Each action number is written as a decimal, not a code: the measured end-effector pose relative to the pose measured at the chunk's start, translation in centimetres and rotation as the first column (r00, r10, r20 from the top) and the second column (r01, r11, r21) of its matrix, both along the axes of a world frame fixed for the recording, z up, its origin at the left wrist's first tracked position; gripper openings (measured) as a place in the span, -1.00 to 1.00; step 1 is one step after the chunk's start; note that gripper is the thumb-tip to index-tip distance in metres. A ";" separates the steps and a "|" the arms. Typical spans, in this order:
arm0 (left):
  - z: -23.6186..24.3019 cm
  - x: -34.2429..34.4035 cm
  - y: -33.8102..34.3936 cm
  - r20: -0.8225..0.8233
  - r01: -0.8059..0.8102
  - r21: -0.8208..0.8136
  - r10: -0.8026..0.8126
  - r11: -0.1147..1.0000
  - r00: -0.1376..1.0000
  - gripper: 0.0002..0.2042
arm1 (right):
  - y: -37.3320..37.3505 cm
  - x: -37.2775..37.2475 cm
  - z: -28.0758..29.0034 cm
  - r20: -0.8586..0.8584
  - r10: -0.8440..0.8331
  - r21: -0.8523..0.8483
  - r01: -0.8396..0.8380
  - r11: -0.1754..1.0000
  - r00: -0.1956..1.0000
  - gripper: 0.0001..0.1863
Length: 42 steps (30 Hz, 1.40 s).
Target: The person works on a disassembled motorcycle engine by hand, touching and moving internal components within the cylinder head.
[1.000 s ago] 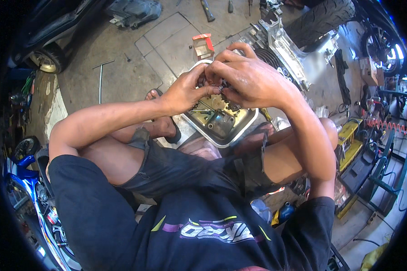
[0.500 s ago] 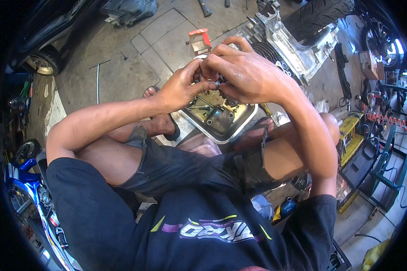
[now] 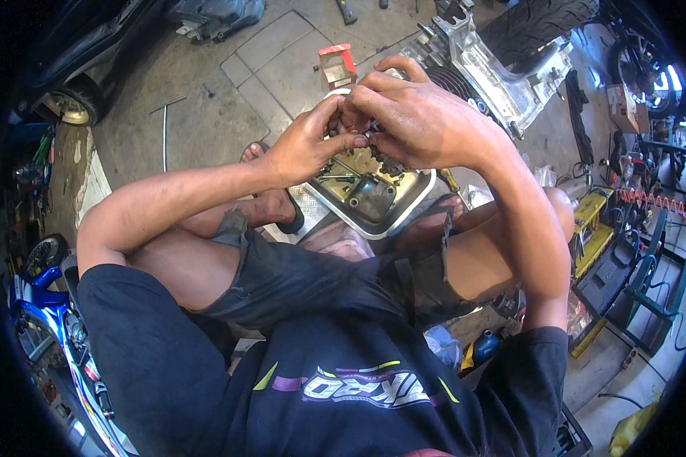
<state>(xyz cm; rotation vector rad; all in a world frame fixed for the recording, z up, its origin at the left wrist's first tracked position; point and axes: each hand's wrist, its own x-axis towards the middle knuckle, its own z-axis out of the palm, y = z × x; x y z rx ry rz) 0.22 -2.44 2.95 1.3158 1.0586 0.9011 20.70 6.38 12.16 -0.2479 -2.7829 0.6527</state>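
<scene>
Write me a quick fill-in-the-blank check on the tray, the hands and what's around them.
Over the tray, the left hand meets the ____ hand.
The box beyond the tray has a ____ flap.
The T-shaped tool lies on the floor to the tray's ____.
The bottle by the right sleeve is ____.

Missing words: right; red; left; blue.

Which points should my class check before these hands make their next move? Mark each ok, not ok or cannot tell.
1. Left hand and right hand close together over the tray: ok.
2. Firm grip on the small part between them: cannot tell, mostly hidden.
3. Both hands covered: not ok, they are bare.
4. Dark cover inside the tray: ok.
5. T-shaped bar off to the left on the floor, apart from the hands: ok.
</scene>
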 end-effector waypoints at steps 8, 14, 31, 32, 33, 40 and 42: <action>0.7 0.0 -0.1 -0.015 0.004 -0.002 -0.004 1.000 1.000 -0.60 | 0.0 0.0 0.0 -0.005 -0.004 0.009 0.004 1.000 1.000 -0.65; 1.0 0.0 0.0 -0.035 -0.003 0.025 0.004 1.000 0.999 -0.62 | 0.1 -0.1 -0.3 -0.009 0.007 0.006 -0.007 1.000 1.000 -0.63; 1.4 0.2 -0.2 -0.035 0.000 -0.025 0.000 1.000 0.999 -0.66 | 0.4 0.1 -0.5 0.023 0.032 0.044 -0.033 0.998 0.999 -0.69; 1.2 0.2 -0.2 -0.037 0.001 -0.020 -0.002 1.000 0.999 -0.66 | 0.4 0.1 -0.5 0.027 0.038 0.038 -0.039 0.999 0.999 -0.69; 0.9 0.2 -0.1 -0.039 0.003 -0.015 -0.003 1.000 0.999 -0.67 | 0.5 0.1 -0.4 0.030 0.043 0.032 -0.044 0.999 0.999 -0.69; 1.9 0.3 -0.2 0.048 -0.014 -0.126 0.020 0.992 0.999 -0.67 | 0.1 0.3 0.2 0.033 0.028 0.077 -0.031 0.997 0.999 -0.53; 1.8 0.4 -0.3 0.102 -0.011 -0.163 0.028 0.987 0.994 -0.66 | -0.4 0.3 -0.2 0.032 0.002 0.124 -0.006 0.992 1.000 -0.58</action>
